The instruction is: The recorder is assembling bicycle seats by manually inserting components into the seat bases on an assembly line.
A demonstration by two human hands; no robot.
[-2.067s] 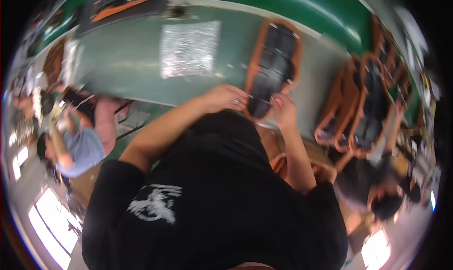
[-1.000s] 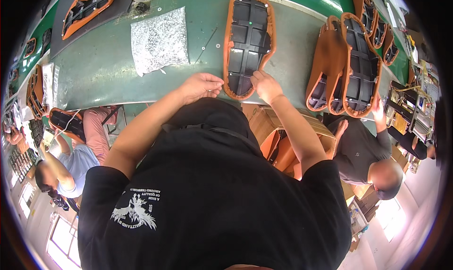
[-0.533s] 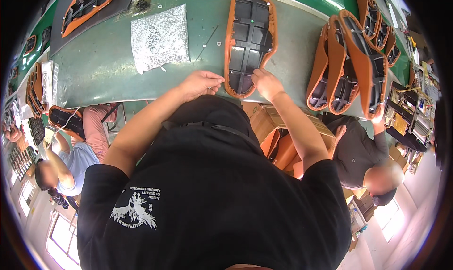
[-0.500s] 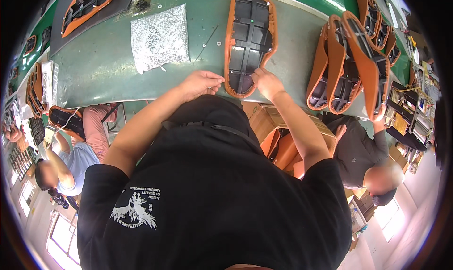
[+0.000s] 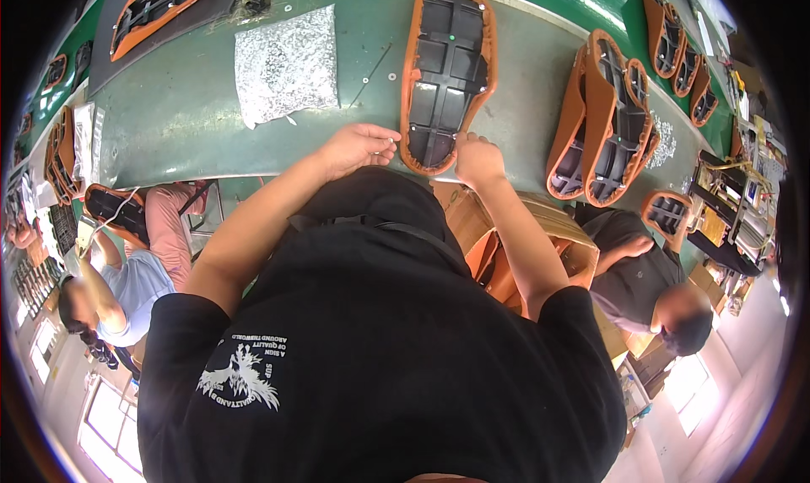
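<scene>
A long panel point(image 5: 445, 76) with a padded orange-brown cover wrapped over a ribbed black backing lies on the green table in front of me, backing side up. Small white dots, like washers or clips, sit near its rim. Just left of the panel's near end, my left hand point(image 5: 359, 148) pinches a small white piece between thumb and fingers. My right hand point(image 5: 479, 160) is closed at the panel's near right edge, knuckles up. Whatever its fingertips hold is hidden.
A clear bag of small white pieces point(image 5: 287, 65) lies left of the panel. Similar panels point(image 5: 603, 120) stand at the right. Below the table edge is a cardboard box point(image 5: 582, 255) with orange-brown parts. Co-workers sit on both sides; the right one holds a panel point(image 5: 666, 213).
My right hand has turned and dropped slightly along the panel's edge, while my left hand stays nearly still. The right co-worker has drawn one panel from the stack toward themselves.
</scene>
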